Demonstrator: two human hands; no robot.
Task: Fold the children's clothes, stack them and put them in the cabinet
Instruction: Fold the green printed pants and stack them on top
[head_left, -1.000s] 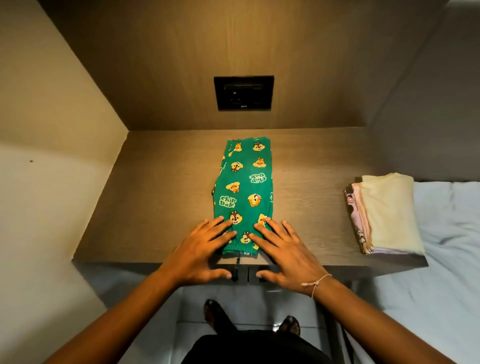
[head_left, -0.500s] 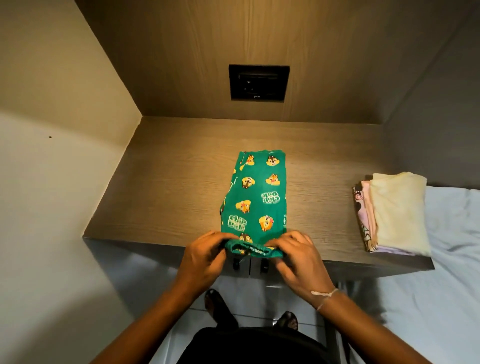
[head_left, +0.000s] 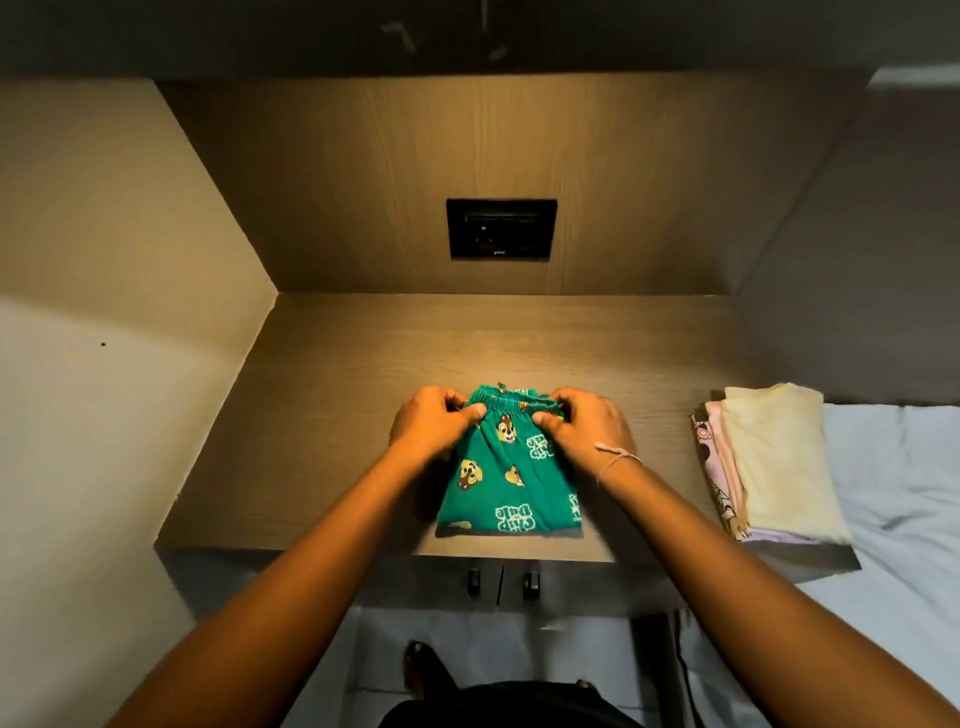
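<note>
Centrally, in the head view, the green printed trousers (head_left: 511, 475) are seen folded on the wooden shelf (head_left: 322, 415), just back from its front edge. The gathered waistband is laid toward the upper part of the frame, at the far end of the bundle, and the near fold is set toward the lower part of the frame. The long axis of the bundle is run from near to far, roughly up and down the frame.

The waistband is gripped at its two corners. The left hand (head_left: 434, 423) is placed at the left corner, with thumb and curled fingers pinched on the elastic. The right hand (head_left: 587, 426) is placed at the right corner, with its fingers likewise closed on the band. Neither hand is set nearer than the other; both are level at the far edge, so the cloth lies toward the wearer from the fingers.

At the right of the frame a stack of folded clothes (head_left: 769, 462) is seen, pale yellow on top with pink beneath, well apart from the green piece. The right hand is judged the nearer to it. Below the shelf's front edge, two small cabinet handles (head_left: 501, 583) are seen, with the doors shut.

The fold is judged nearly finished; a sideways carry to the stack is probably called for next.
</note>
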